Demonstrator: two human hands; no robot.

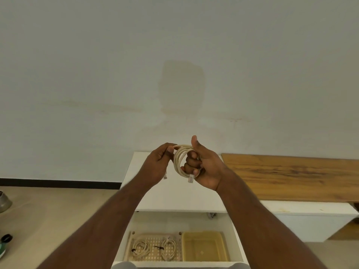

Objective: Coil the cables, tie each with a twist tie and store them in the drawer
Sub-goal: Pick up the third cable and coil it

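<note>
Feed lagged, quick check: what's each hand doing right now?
Left hand: pinching the cable's loose end.
Right hand: fingers curled through the coiled cable, holding it.

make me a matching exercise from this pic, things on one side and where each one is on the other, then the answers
Things:
1. cable coil
2. two tied cables
3. yellow tray
4. wooden board

Places:
A. drawer, right side
B. held in the right hand
C. on the perforated tray in the drawer
D. right of the white cabinet

Pairs: 1-B, 2-C, 3-A, 4-D
</note>
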